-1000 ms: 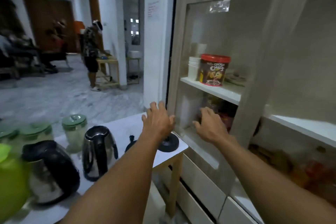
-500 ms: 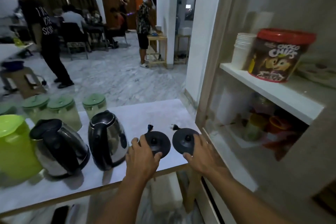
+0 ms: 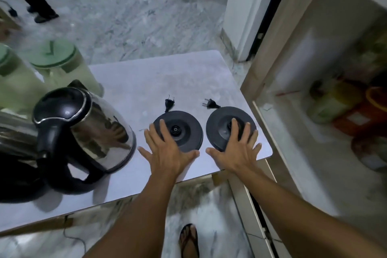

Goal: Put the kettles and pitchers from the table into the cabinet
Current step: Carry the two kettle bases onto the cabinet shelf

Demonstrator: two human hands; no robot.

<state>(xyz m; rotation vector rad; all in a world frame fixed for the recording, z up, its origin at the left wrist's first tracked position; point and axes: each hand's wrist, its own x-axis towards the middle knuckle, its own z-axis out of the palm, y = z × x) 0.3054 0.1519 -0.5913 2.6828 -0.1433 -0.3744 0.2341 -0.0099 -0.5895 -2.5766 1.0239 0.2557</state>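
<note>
Your steel kettle (image 3: 83, 130) stands on the left part of the table (image 3: 157, 77), handle toward you. A second kettle (image 3: 14, 138) sits just beside it at the picture's left edge. Behind them are a green-lidded pitcher (image 3: 62, 65) and a second pitcher (image 3: 12, 84) — all on the tabletop, none in the cabinet (image 3: 278, 33) on your right. Nearer the cabinet lie two round black kettle bases, side by side and apart, each plug pointing away from you. Your left hand (image 3: 167, 153) is spread flat, fingers straight, over the near edge of the left base (image 3: 184, 130). Your right hand (image 3: 236, 148) is spread the same way over the right base (image 3: 222, 123) — neither hand grips anything.
</note>
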